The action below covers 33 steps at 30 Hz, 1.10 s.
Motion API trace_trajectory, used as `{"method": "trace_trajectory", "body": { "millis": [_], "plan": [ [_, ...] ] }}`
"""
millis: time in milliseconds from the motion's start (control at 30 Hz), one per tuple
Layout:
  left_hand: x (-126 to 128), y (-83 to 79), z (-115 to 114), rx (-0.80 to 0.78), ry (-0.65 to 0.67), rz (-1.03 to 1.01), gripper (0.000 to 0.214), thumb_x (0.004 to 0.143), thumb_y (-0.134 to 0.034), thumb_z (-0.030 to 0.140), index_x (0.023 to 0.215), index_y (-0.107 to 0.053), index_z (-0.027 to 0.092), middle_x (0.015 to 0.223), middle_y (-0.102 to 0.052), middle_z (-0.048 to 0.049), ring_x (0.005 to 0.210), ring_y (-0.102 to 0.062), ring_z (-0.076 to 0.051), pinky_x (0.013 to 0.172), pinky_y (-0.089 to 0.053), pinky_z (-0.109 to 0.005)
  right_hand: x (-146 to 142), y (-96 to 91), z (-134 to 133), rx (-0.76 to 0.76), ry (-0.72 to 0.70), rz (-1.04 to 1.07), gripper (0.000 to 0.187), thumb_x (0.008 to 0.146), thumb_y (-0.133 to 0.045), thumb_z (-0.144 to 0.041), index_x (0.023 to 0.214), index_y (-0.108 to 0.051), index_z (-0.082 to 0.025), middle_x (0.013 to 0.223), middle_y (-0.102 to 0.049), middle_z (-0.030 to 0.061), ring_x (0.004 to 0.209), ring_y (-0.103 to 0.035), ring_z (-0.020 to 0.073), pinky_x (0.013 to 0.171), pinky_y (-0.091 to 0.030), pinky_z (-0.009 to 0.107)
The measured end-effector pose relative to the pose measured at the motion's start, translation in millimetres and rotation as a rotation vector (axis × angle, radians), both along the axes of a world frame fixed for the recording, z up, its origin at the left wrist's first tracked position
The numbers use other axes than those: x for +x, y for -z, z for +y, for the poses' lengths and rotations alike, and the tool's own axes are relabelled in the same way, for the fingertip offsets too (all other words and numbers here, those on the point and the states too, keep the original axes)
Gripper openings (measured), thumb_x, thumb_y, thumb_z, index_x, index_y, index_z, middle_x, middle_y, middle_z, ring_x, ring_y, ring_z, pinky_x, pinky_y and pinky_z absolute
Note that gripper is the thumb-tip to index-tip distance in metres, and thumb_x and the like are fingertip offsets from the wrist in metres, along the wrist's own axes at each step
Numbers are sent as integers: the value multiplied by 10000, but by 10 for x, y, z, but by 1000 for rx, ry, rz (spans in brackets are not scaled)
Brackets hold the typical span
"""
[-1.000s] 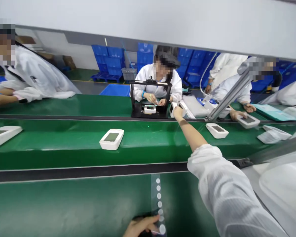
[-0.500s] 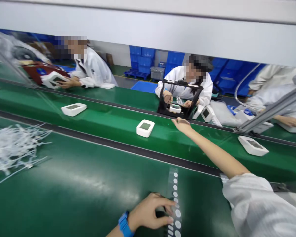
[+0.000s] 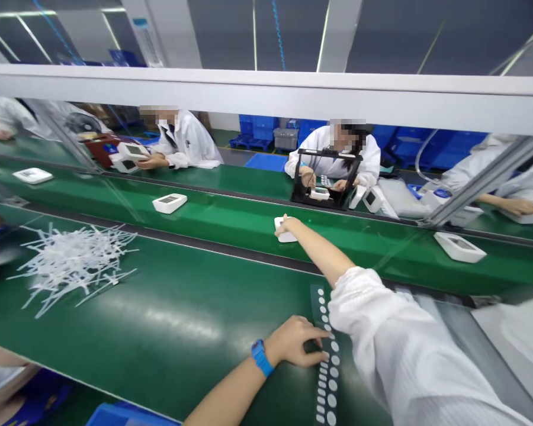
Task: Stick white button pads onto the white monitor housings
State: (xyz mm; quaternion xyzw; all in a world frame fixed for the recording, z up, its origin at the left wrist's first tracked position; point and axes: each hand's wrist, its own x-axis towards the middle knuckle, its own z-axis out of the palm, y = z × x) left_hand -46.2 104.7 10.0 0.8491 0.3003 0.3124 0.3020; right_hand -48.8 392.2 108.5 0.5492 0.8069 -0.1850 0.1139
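On the desk, the left hand is touching a strip of white dots, thumb and forefinger standing narrowly apart, presumably steadying it. To that hand's left, a heap of white strands is lying loose, apparently for ready picking. Beyond, the right hand is reaching over the green belt and partly covering a white device; whether its fingers are gripping cannot be told. A second device is lying to its left and a third device to its right, seemingly spaced for separate handling. Farther off, a black frame is standing before a co-worker. No brand, label or writing is showing legibly.
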Motion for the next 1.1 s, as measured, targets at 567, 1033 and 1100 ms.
{"method": "trace_trajectory", "body": {
  "millis": [567, 1033, 1100],
  "plan": [
    [66, 37, -9, -387, -62, -178, 407, 830, -633, 295, 1210, -622, 149, 838, -749, -52, 764, -692, -177, 775, -537, -299, 2999, 203, -2503, 278, -652, -141, 943, 573, -722, 22, 1417, -380, -220, 1404, -432, 158, 1402, -227, 410, 1077, -341, 509],
    [404, 122, -211, -712, -125, -289, 558, 804, -667, 404, 1279, -551, 135, 870, -706, -65, 777, -680, -170, 742, -560, -302, 3104, 365, -2789, 603, -463, 204, 536, 836, -468, 48, 1311, -481, -201, 1433, -445, 140, 1361, -376, 269, 1069, -392, 495],
    [393, 122, -207, -702, -107, -271, 549, 785, -691, 385, 1259, -562, 141, 918, -698, -70, 791, -678, -164, 750, -561, -299, 3002, 403, -3027, 599, -253, 373, 413, 871, -461, -16, 1246, -532, -175, 1315, -535, 151, 1263, -482, 262, 1029, -441, 472]
  ]
}}
